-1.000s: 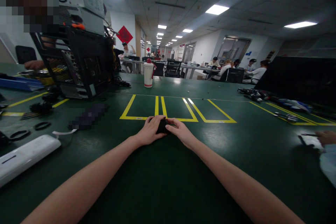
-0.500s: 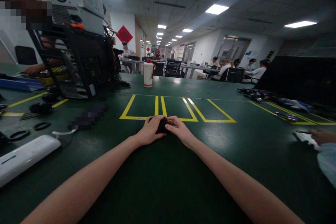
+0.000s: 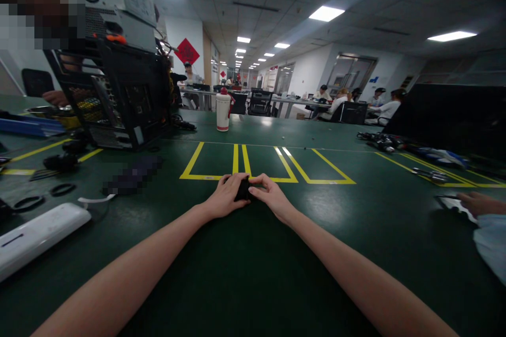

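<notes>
A small black object [image 3: 242, 189] rests on the green table in front of me, partly covered by my fingers; its kind cannot be made out. My left hand [image 3: 228, 195] is wrapped around its left side, thumb low and fingers over the top. From the right, my right hand [image 3: 269, 193] meets it with thumb and index finger pinched together at its edge. Both hands are just below the yellow tape frames [image 3: 294, 181] on the tabletop.
Left stand an open computer case [image 3: 134, 95], a white power strip [image 3: 43, 234] and black rings [image 3: 63, 189]. A white tumbler [image 3: 223, 111] stands farther back. At right, a co-worker's hand [image 3: 480, 203] holds something white; a dark monitor [image 3: 454, 121] and metal parts [image 3: 429, 175] lie beyond.
My right fingertips have shifted slightly at the black object's edge. The co-worker's hand at right has moved a little left; another person's hand behind the case has moved slightly.
</notes>
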Tool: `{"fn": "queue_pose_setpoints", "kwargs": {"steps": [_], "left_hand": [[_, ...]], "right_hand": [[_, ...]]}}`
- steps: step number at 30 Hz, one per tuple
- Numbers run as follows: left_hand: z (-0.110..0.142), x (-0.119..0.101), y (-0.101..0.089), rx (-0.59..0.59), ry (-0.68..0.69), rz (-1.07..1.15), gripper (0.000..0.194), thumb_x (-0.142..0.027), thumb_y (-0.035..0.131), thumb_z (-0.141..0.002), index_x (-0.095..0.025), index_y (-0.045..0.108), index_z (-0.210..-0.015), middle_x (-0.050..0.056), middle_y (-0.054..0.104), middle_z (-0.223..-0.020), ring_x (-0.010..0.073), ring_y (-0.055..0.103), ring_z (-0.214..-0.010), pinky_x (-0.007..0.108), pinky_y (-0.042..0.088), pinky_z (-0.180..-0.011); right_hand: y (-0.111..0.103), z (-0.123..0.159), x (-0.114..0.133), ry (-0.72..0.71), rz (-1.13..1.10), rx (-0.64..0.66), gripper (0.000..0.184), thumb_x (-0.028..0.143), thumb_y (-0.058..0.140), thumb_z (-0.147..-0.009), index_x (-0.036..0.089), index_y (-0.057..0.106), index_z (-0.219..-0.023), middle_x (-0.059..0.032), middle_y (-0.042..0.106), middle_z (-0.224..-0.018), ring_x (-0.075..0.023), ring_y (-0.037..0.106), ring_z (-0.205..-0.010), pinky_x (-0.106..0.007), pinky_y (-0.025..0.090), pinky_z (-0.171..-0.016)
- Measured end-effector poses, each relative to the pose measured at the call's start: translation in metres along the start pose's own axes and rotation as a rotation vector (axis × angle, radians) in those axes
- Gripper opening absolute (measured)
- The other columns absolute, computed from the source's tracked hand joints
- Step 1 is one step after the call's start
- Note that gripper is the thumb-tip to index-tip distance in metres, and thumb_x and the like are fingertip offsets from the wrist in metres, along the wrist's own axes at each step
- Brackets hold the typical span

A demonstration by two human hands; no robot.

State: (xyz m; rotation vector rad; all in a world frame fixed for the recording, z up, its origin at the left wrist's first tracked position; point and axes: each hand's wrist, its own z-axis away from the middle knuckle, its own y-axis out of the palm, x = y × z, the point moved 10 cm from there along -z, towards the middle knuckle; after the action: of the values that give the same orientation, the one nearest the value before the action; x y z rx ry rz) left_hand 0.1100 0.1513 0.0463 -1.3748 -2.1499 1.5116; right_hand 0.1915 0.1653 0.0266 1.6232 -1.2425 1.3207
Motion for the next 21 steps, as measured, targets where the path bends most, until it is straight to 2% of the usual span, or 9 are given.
{"fn": "queue_pose_setpoints", "kwargs": {"steps": [6, 9, 16, 21], "left_hand": [[0.0, -0.002, -0.001, 0.004, 0.001, 0.004, 0.058, -0.03, 0.056, -0.072, -0.024, 0.024, -0.12, 0.006, 0.043, -0.115, 0.0225, 0.039, -0.11, 0.043, 0.021, -0.096], [0.001, -0.002, -0.002, 0.011, -0.003, 0.011, 0.057, -0.03, 0.055, -0.072, -0.025, 0.024, -0.12, 0.006, 0.043, -0.115, 0.0225, 0.039, -0.11, 0.043, 0.021, -0.096], [0.0, -0.001, -0.001, -0.002, -0.005, -0.002, 0.058, -0.031, 0.056, -0.071, -0.024, 0.024, -0.119, 0.006, 0.043, -0.115, 0.0226, 0.039, -0.109, 0.043, 0.022, -0.096], [0.0, -0.001, -0.001, 0.007, 0.0, 0.005, 0.058, -0.03, 0.056, -0.072, -0.023, 0.024, -0.12, 0.007, 0.042, -0.116, 0.0222, 0.039, -0.11, 0.043, 0.022, -0.096]], "right_hand": [[-0.001, -0.002, -0.014, 0.09, -0.031, 0.027, 0.031, 0.029, 0.062, -0.065, 0.021, 0.049, -0.092, -0.0027, 0.053, -0.1, -0.0152, 0.052, -0.092, -0.035, 0.039, -0.085], [0.001, -0.001, -0.01, 0.07, -0.064, 0.045, 0.034, 0.025, 0.066, -0.061, 0.022, 0.047, -0.089, -0.0009, 0.053, -0.097, -0.0149, 0.052, -0.092, -0.035, 0.04, -0.085], [0.001, -0.002, -0.004, 0.015, -0.028, 0.014, 0.026, 0.028, 0.062, -0.065, 0.022, 0.048, -0.086, 0.0, 0.054, -0.092, -0.0132, 0.053, -0.087, -0.034, 0.039, -0.084], [-0.002, -0.003, -0.013, 0.08, -0.027, 0.009, 0.033, 0.028, 0.063, -0.064, 0.021, 0.05, -0.093, -0.0025, 0.053, -0.099, -0.0148, 0.052, -0.092, -0.036, 0.037, -0.087]]}}
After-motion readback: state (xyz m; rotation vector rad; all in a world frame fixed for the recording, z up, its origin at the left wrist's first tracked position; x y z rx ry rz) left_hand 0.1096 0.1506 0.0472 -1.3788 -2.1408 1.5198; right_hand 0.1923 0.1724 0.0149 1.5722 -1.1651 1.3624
